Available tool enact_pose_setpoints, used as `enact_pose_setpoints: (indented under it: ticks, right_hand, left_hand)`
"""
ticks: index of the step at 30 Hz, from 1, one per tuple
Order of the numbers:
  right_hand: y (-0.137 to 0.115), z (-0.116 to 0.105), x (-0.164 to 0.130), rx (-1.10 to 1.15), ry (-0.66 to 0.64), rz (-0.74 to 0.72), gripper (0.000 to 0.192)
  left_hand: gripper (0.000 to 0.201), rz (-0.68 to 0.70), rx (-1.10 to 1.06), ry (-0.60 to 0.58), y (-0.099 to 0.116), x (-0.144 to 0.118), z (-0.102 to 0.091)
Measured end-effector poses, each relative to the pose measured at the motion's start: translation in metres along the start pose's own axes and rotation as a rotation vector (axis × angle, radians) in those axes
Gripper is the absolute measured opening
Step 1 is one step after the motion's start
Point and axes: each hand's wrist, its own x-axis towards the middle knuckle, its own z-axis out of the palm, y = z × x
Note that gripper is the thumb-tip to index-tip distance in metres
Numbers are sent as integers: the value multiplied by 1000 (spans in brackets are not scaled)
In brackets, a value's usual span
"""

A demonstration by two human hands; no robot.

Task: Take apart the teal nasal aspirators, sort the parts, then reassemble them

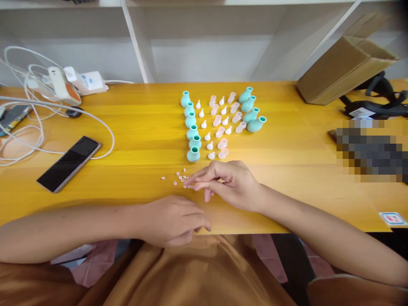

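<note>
Your right hand (234, 182) has thumb and forefinger slightly apart in the head view, its fingertips among the small pale pieces (180, 177) on the table (287, 165)'s near part. Your left hand (175, 221) curls at the near edge (its grip I can't tell). Farther off, teal vases (193, 155), white bulbs (204, 124) and pink pieces (220, 132) form rows, likely keeping kinds separate.

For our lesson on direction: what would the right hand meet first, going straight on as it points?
The right hand would probably meet the small, pale, round, plastic-looking pieces just ahead; depth leaves contact unclear.
</note>
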Motion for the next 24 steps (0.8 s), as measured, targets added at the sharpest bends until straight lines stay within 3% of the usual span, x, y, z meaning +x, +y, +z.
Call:
enact_pose_setpoints:
  ticks: [5, 10, 14, 18, 21, 24]
  right_hand:
    - [7, -4, 3, -117, -35, -86, 26]
    - [0, -5, 5, -118, 97, -96, 15]
    - [-11, -2, 3, -48, 78, -90, 10]
    - [-19, 0, 4, -10, 52, -48, 16]
    - [-21, 1, 4, 45, 87, 21, 27]
    - [-14, 2, 2, 140, 129, 120, 26]
  left_hand:
    - [25, 12, -4, 14, 0, 1, 0]
    - [25, 13, -30, 4, -1, 1, 0]
    - [24, 5, -17, 7, 0, 0, 0]
    - [25, 6, 9, 15, 1, -1, 0]
    - [25, 0, 0, 4, 0, -1, 0]
    - [26, -4, -14, -9, -1, 0, 1]
